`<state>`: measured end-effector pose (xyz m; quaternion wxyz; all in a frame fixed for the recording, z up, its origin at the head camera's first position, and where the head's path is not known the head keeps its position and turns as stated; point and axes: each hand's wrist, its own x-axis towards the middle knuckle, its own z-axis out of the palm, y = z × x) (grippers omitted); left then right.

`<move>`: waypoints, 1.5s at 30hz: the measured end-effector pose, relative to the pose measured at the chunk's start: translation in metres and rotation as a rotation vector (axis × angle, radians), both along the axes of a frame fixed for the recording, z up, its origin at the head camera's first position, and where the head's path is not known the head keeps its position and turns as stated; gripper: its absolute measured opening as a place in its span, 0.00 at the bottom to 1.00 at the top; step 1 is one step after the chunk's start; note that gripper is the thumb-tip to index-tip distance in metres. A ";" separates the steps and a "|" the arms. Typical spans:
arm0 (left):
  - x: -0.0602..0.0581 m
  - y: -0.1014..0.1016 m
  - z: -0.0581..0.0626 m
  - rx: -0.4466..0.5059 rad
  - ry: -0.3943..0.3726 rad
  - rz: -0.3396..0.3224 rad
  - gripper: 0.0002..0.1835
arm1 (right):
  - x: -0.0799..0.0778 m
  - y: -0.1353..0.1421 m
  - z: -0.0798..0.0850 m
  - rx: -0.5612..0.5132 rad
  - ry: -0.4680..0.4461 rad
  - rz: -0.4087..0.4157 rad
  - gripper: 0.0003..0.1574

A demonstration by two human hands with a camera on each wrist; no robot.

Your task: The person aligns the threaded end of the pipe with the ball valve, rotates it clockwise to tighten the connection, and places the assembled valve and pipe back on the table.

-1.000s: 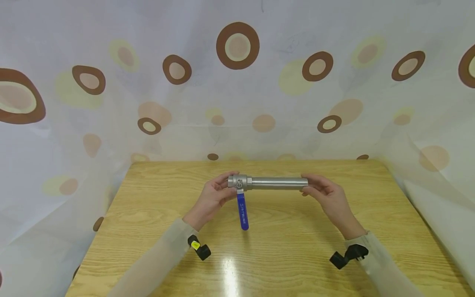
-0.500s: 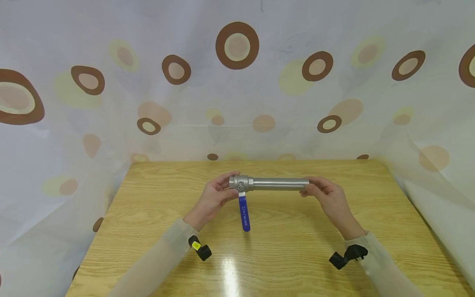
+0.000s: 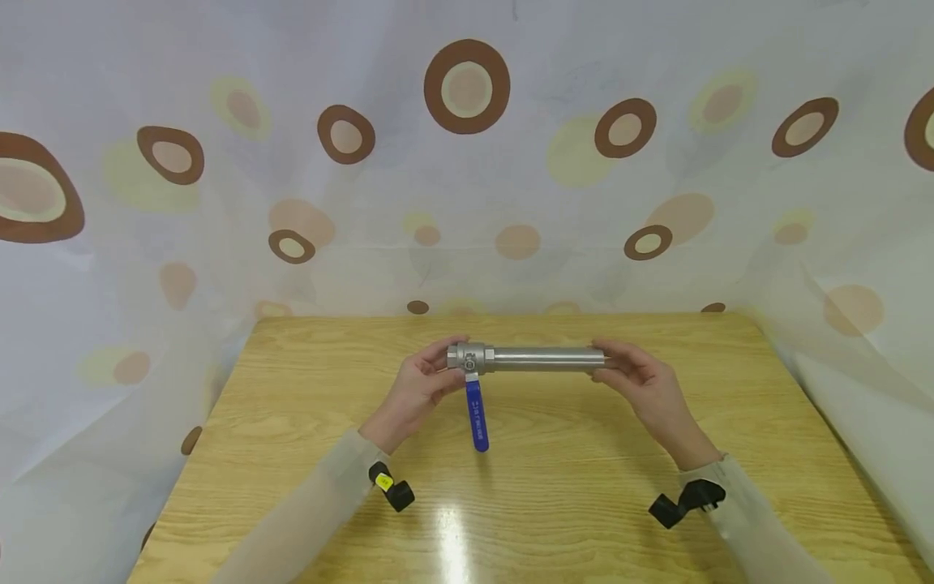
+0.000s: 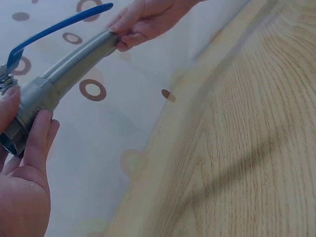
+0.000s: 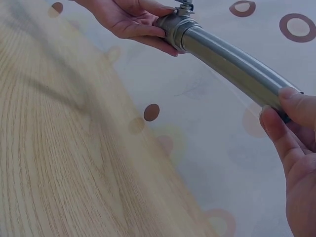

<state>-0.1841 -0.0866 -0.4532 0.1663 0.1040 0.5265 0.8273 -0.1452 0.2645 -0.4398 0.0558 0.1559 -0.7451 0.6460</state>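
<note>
A steel ball valve (image 3: 470,357) with a blue lever handle (image 3: 477,416) is joined to a smooth metal pipe (image 3: 547,359), and both are held up level over the table. My left hand (image 3: 416,389) grips the valve body at its left end, thumb in front and fingers behind. At the pipe's far right end, my right hand (image 3: 645,389) pinches the tube between thumb and fingers. In the left wrist view the valve's open end (image 4: 12,143) faces the camera, with fingers underneath it. The right wrist view shows thumb and fingertips around the pipe's end (image 5: 286,106).
Below the hands lies a wood-grain table (image 3: 540,503), its far edge meeting a white curtain (image 3: 467,203) with brown and yellow circles. The curtain also hangs along both sides. Each wrist wears a small black camera mount.
The valve and pipe shift slightly right and then back left. The right hand's fingers loosen and re-place themselves at the pipe's end; the left hand keeps its grip.
</note>
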 end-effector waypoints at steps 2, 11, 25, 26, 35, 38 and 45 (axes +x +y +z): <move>-0.001 0.000 0.000 0.000 -0.001 -0.001 0.27 | 0.000 0.000 0.000 0.018 0.000 -0.013 0.26; -0.001 -0.001 -0.003 -0.007 -0.002 -0.010 0.27 | 0.000 0.000 0.000 0.073 -0.007 -0.051 0.24; -0.001 -0.001 -0.003 -0.017 0.010 -0.012 0.28 | -0.002 -0.001 -0.006 0.067 0.036 -0.042 0.21; -0.001 -0.001 -0.004 -0.018 0.011 -0.012 0.28 | -0.002 -0.001 -0.006 0.067 0.036 -0.042 0.20; -0.001 0.000 -0.003 -0.022 0.020 -0.017 0.28 | -0.001 0.000 -0.006 0.077 0.030 -0.045 0.20; -0.001 0.000 -0.003 -0.027 0.019 -0.017 0.28 | 0.000 0.000 -0.006 0.058 0.023 -0.038 0.21; -0.001 -0.001 -0.002 -0.034 0.014 -0.012 0.30 | 0.002 0.001 -0.004 -0.001 0.008 0.005 0.27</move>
